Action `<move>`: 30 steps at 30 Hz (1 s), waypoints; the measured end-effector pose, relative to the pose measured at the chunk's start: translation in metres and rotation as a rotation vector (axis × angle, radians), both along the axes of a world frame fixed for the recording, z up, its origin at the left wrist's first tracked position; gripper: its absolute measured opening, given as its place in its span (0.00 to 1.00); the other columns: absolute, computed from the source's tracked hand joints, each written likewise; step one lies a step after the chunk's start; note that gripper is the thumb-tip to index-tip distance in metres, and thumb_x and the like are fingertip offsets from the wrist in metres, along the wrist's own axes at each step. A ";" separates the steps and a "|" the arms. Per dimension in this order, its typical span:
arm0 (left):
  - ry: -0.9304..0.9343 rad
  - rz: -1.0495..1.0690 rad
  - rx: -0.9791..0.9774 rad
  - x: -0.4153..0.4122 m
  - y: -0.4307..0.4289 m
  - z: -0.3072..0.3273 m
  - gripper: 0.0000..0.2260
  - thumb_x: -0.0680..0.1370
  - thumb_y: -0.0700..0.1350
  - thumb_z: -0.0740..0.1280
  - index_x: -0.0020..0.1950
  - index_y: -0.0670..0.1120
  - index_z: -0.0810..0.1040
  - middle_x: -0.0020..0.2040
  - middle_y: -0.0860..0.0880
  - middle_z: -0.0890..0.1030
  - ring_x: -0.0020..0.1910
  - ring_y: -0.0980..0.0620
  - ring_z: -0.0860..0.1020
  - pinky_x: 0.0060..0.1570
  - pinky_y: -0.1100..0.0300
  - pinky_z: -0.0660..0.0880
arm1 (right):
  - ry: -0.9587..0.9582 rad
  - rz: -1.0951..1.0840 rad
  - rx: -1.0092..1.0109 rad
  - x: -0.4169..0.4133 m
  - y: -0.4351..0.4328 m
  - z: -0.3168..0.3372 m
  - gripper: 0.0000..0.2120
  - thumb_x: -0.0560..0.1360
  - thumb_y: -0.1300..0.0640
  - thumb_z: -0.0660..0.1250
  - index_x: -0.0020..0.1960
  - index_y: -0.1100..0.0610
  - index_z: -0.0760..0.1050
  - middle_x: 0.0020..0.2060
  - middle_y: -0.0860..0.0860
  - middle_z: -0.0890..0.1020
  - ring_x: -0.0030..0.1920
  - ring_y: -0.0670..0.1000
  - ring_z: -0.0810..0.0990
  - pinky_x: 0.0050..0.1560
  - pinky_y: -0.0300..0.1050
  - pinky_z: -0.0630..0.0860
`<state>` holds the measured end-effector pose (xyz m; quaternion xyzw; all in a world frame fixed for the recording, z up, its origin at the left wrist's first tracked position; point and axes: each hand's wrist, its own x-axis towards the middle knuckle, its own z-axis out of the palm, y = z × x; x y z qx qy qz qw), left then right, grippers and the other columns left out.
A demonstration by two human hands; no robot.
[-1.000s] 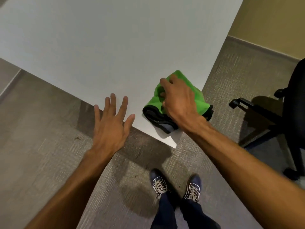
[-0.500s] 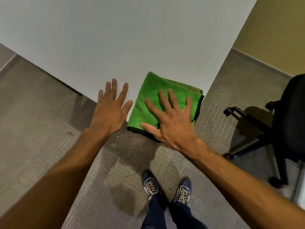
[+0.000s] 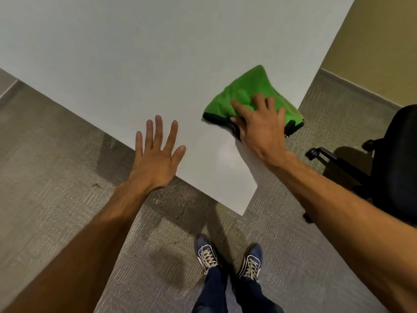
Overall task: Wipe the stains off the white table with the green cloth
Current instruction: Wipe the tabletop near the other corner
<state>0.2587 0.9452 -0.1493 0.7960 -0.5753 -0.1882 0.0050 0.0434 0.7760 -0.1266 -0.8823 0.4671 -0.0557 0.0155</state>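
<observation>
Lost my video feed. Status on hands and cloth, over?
Right hand pressing green cloth on white table, near its right edge. Left hand open, empty, at the near edge. No stains visible; nothing in the way.

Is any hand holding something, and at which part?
The right hand presses and grips the green cloth at its near, black-trimmed edge, on the white table. The left hand holds nothing.
</observation>
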 end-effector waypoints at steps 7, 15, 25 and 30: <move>0.026 -0.042 0.104 0.005 -0.006 0.014 0.27 0.81 0.62 0.37 0.76 0.58 0.27 0.76 0.47 0.25 0.75 0.47 0.27 0.75 0.43 0.31 | -0.034 0.307 0.067 -0.026 0.120 0.003 0.24 0.83 0.39 0.60 0.74 0.48 0.73 0.59 0.57 0.78 0.52 0.55 0.75 0.49 0.52 0.70; 0.024 -0.077 0.162 0.010 -0.008 0.027 0.26 0.85 0.56 0.42 0.77 0.56 0.29 0.77 0.46 0.27 0.77 0.46 0.30 0.77 0.45 0.36 | 0.005 0.010 0.084 -0.039 0.042 0.014 0.24 0.82 0.37 0.58 0.74 0.44 0.73 0.60 0.58 0.77 0.57 0.59 0.74 0.51 0.53 0.70; 0.043 -0.099 0.170 0.011 -0.009 0.050 0.29 0.85 0.43 0.51 0.80 0.47 0.36 0.80 0.42 0.35 0.79 0.41 0.39 0.77 0.43 0.44 | 0.021 0.185 0.204 -0.008 0.164 0.020 0.25 0.82 0.41 0.62 0.76 0.48 0.67 0.61 0.57 0.77 0.56 0.58 0.77 0.51 0.56 0.76; 0.078 -0.051 0.167 0.017 0.018 0.056 0.33 0.82 0.36 0.56 0.81 0.46 0.40 0.80 0.42 0.38 0.80 0.43 0.40 0.78 0.46 0.43 | -0.007 0.058 0.262 -0.020 0.112 0.027 0.24 0.83 0.43 0.63 0.77 0.45 0.68 0.63 0.58 0.74 0.61 0.60 0.73 0.56 0.56 0.73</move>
